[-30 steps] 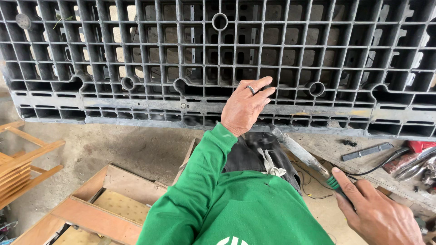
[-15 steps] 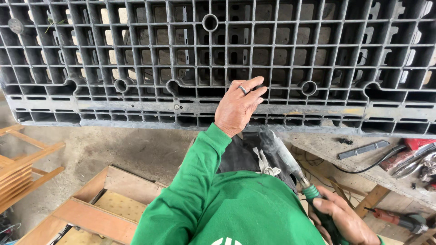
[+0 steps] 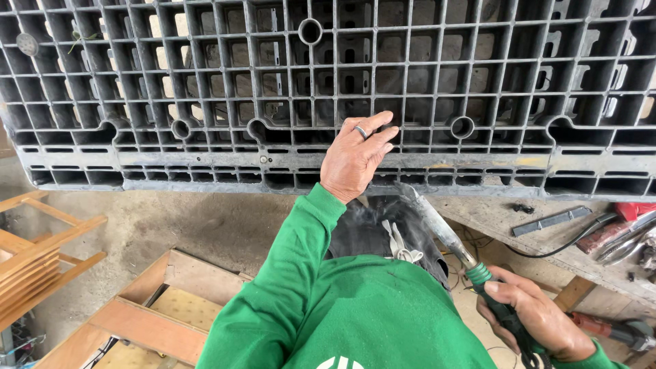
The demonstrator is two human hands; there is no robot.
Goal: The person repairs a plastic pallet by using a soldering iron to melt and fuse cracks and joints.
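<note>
Grey moulded plastic, ribbed into a grid of open square cells, makes up the large pallet (image 3: pixel 205 89) that we are facing; it is standing on edge in front of us and filling the whole upper part of the view, its lower rail running just above the concrete floor (image 3: pixel 171 225). We are judging it stiff and fairly heavy, scuffed and dusty rather than slippery, and easiest to grasp by hooking fingers into the cells or around the thick lower rail.

Our left hand (image 3: pixel 355 158) is resting flat against that rail near the middle, fingers loosely spread and laid over the ribs, a ring on one finger; it is gripping nothing, only touching the plastic. Our right hand (image 3: pixel 533 318) is closing around the green-and-black handle of a long heat tool with a dull metal barrel (image 3: pixel 437 222), whose tip is pointing up at the pallet's lower edge just beside the left hand. We are reckoning the barrel hot and the handle the only safe hold.

A green sleeve (image 3: pixel 287 273) is covering our left arm. Below left, pale wooden frames (image 3: pixel 143 314) are lying on the floor, with slatted wooden pieces (image 3: pixel 41 253) further left. To the right, a board (image 3: pixel 615 270) is carrying a grey metal bar (image 3: pixel 550 220), a black cable (image 3: pixel 567 242) and some red-handled tools (image 3: pixel 625 229).
</note>
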